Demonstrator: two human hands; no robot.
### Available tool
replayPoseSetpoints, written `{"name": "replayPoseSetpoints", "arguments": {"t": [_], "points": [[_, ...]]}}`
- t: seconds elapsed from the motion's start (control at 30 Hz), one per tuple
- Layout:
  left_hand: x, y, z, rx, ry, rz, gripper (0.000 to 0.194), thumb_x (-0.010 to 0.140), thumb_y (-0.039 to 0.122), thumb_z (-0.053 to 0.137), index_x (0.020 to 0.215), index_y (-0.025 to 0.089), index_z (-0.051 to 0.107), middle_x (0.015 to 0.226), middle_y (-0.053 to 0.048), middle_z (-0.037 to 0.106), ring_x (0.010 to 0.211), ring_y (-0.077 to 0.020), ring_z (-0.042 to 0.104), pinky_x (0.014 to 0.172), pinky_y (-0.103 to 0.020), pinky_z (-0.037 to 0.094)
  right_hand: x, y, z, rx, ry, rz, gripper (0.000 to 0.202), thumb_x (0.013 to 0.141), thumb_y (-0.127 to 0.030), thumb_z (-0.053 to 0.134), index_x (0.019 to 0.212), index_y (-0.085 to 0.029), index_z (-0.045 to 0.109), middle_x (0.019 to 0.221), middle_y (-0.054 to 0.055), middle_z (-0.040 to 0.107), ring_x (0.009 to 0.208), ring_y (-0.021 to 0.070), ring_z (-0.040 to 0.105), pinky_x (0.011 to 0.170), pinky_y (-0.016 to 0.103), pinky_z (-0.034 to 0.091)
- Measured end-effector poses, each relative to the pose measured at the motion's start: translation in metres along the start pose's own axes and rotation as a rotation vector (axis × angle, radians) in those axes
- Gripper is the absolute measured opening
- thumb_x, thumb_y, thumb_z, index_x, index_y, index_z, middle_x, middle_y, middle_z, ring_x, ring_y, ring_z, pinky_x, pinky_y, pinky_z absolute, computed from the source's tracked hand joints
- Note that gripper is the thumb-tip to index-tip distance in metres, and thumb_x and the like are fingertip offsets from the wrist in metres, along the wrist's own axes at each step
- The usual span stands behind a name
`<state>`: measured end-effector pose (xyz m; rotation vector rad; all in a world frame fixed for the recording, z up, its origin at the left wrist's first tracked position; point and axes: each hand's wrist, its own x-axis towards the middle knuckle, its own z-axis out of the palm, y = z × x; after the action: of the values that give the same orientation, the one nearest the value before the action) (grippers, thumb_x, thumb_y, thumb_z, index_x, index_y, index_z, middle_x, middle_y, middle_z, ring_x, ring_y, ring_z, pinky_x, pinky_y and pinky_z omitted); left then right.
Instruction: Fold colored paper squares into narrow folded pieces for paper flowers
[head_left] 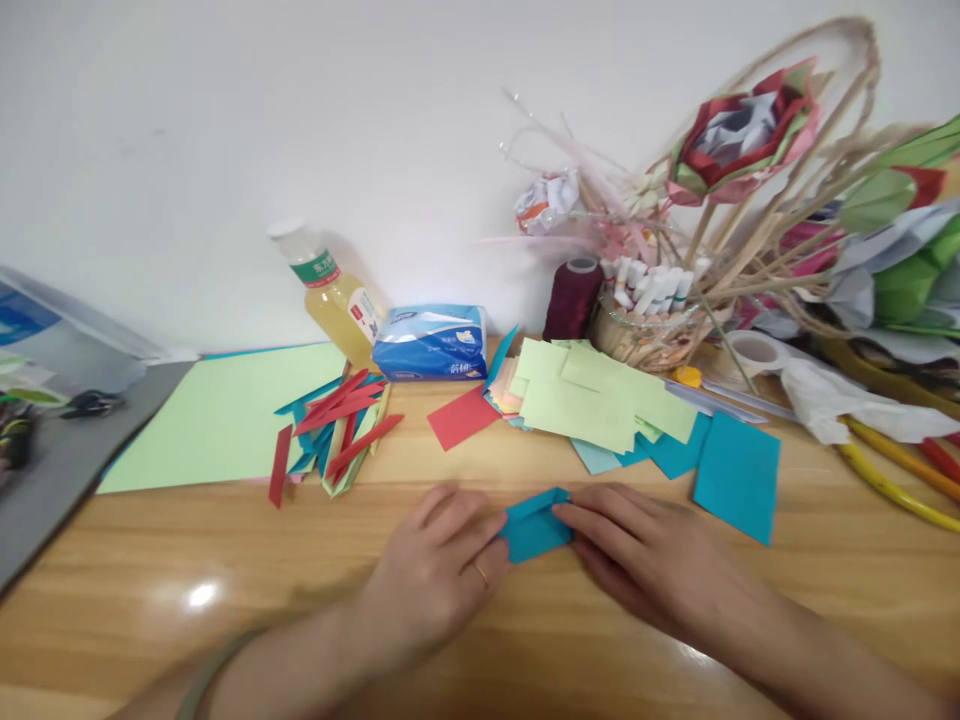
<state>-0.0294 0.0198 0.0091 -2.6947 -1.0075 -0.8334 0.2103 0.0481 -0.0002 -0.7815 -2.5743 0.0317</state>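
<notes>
A small blue sheet of paper [534, 535] lies between my hands, its far edge folded over toward me. My left hand [442, 560], with a ring on one finger, grips the paper's left end. At the right end, the fingers of my right hand [637, 540] press on the folded edge. Beyond them lies a pile of light green paper pieces [585, 400], with blue sheets [739, 475] to its right and a red sheet [463, 417] to its left. Several folded red, blue and green strips [341, 425] are heaped farther left.
Behind the papers stand a drink bottle [334, 295], a blue tissue pack [431, 343], a dark thread spool [572, 300] and a basket of markers [649, 325]. Paper flowers [739, 135] rise at the right, near a tape roll [754, 352]. Large green sheets [202, 420] lie left.
</notes>
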Motion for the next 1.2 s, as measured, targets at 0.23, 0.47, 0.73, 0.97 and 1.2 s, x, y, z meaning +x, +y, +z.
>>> {"name": "replayPoseSetpoints", "arguments": {"t": [0.23, 0.47, 0.73, 0.97, 1.2], "points": [[-0.007, 0.0, 0.001, 0.141, -0.009, 0.111, 0.015, 0.089, 0.011, 0.051, 0.087, 0.013, 0.065, 0.092, -0.005, 0.071, 0.089, -0.0202, 0.06, 0.084, -0.036, 0.044, 0.004, 0.001, 0.003, -0.072, -0.007, -0.049, 0.027, 0.092, -0.019, 0.045, 0.114, -0.011, 0.057, 0.107, 0.01, 0.065, 0.097, 0.0218, 0.059, 0.08, 0.036, 0.052], [-0.003, -0.004, 0.003, 0.088, 0.031, 0.035, 0.007, 0.085, 0.014, 0.058, 0.087, 0.013, 0.065, 0.087, -0.004, 0.071, 0.084, -0.019, 0.062, 0.08, -0.035, 0.046, 0.004, 0.0, 0.003, -0.031, -0.013, -0.034, 0.02, 0.092, -0.018, 0.046, 0.107, -0.012, 0.057, 0.096, 0.009, 0.065, 0.088, 0.0218, 0.059, 0.073, 0.036, 0.052], [-0.001, -0.006, -0.001, -0.261, 0.004, -0.285, 0.006, 0.084, 0.018, 0.062, 0.079, 0.02, 0.065, 0.088, -0.001, 0.071, 0.081, -0.0185, 0.058, 0.073, -0.033, 0.049, 0.009, -0.004, 0.003, 0.142, 0.054, 0.09, 0.012, 0.089, -0.016, 0.049, 0.082, -0.018, 0.059, 0.093, 0.006, 0.065, 0.087, 0.0193, 0.059, 0.073, 0.034, 0.051], [0.005, -0.007, 0.0, -0.498, -0.043, -0.572, 0.009, 0.078, 0.014, 0.067, 0.072, 0.021, 0.066, 0.083, -0.001, 0.068, 0.08, -0.0175, 0.056, 0.071, -0.032, 0.049, 0.012, -0.008, 0.006, 0.241, 0.076, 0.238, 0.012, 0.088, -0.017, 0.048, 0.081, -0.02, 0.058, 0.091, 0.006, 0.063, 0.081, 0.0172, 0.061, 0.069, 0.031, 0.05], [0.012, -0.005, 0.001, -0.476, -0.081, -0.624, 0.012, 0.077, 0.011, 0.065, 0.068, 0.019, 0.063, 0.077, 0.0, 0.065, 0.077, -0.0176, 0.053, 0.069, -0.033, 0.046, 0.016, -0.009, 0.009, 0.266, 0.076, 0.324, 0.011, 0.086, -0.018, 0.051, 0.076, -0.021, 0.055, 0.089, 0.006, 0.06, 0.081, 0.0175, 0.06, 0.066, 0.03, 0.05]]}}
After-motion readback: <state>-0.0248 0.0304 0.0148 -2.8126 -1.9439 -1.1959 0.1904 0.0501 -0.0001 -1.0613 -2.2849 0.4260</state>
